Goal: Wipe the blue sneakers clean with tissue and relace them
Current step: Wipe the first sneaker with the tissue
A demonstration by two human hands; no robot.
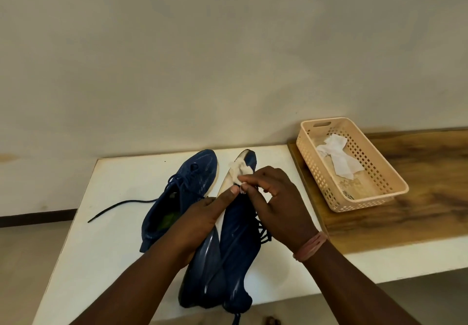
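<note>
Two blue sneakers lie on a white table. The left sneaker stands upright, toe pointing away, with a dark lace trailing out to the left. The right sneaker is turned on its side, its sole edge facing left. My left hand grips this sneaker from the left, thumb along the sole edge. My right hand pinches a crumpled white tissue against the sneaker's side near the toe. Loosened laces show under my right wrist.
A beige perforated plastic basket stands on a wooden surface to the right, with used white tissue inside. A plain wall rises behind the table. The table's front edge is near the sneaker's heel.
</note>
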